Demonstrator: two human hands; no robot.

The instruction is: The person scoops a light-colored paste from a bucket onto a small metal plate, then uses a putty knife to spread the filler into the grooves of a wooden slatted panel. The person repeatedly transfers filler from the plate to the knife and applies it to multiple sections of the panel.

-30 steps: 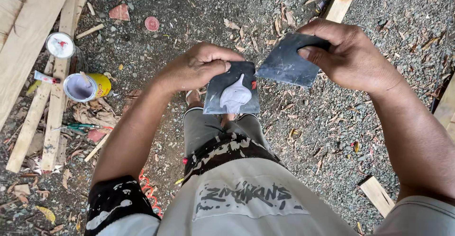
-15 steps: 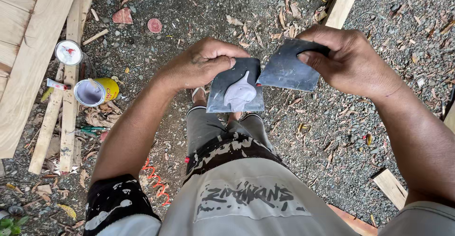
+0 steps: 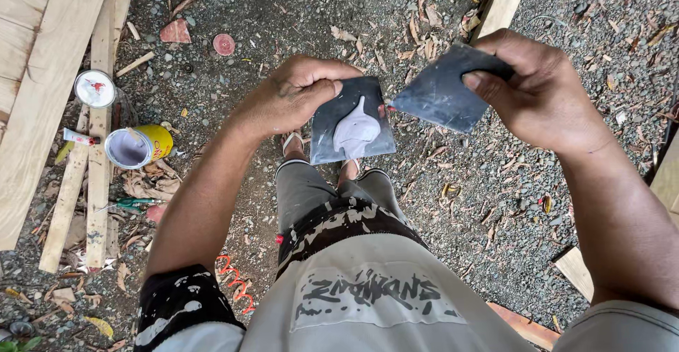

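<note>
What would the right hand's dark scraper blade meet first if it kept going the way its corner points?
Probably the white putty blob on the plate in the left hand; the right hand aims the scraper there.

Outdoor worksite: gravel ground [image 3: 495, 210], wooden planks [image 3: 42, 76]

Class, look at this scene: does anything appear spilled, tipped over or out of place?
Yes. The yellow can lies tipped on its side on the gravel, mouth open, with its lid resting apart on a plank. No spill shows. The putty sits neatly on the plate.
</note>
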